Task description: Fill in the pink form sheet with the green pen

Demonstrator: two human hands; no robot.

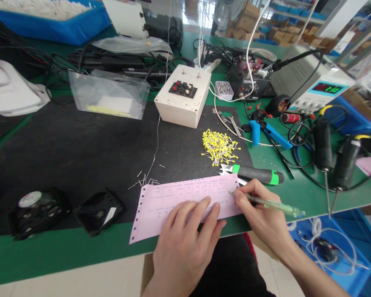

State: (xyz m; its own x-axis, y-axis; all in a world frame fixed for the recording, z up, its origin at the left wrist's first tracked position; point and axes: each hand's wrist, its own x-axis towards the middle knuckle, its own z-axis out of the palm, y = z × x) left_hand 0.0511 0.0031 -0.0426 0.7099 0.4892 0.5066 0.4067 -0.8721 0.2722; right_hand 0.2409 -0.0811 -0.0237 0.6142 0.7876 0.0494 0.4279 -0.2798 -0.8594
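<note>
A pink paper form point(160, 204) lies at the near edge of the bench, half on a black mat point(80, 152). My left hand point(185, 239) rests flat on the form with its fingers stretched out. My right hand point(259, 214) is closed round a clear green pen point(275, 204), whose tip touches the form's right end. Just beyond the pen lies a tool with a green and black handle point(256, 174). A heap of small yellow terminals point(219, 146) sits behind that.
A white switch box point(183, 95) stands mid-mat. Two black fan parts point(37, 211) point(98, 211) lie near left. A clear bag point(108, 95), blue-handled pliers point(267, 133), two soldering tools point(334, 159), a power supply point(315, 84) and tangled cables crowd the back and right. A blue bin point(330, 247) sits below right.
</note>
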